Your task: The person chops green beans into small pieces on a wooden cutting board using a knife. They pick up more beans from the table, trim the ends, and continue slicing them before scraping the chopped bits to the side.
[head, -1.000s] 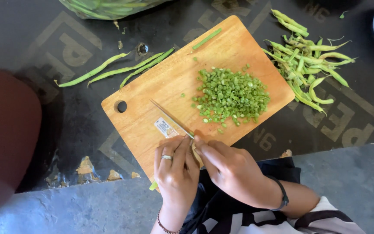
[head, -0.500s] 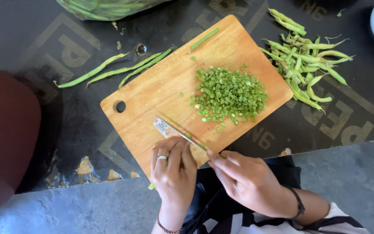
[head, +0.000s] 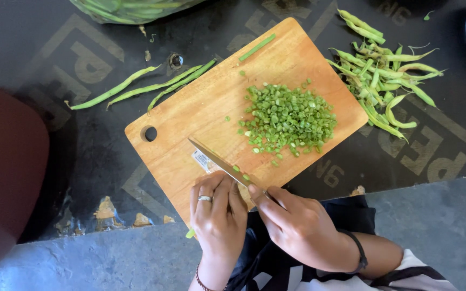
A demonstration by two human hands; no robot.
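Since a second ago the right hand [head: 303, 229], clamped on the knife [head: 225, 164], has drawn back from the left hand [head: 218, 215], which pins beans [head: 190, 233] on the cutting board [head: 200, 108]; slicing continues.

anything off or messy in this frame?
Minor mess only. A few chopped bean bits lie scattered away from the chopped pile on the cutting board. The dark mat has torn, flaking patches along its near edge. Right hand holds the knife; left hand pins beans.
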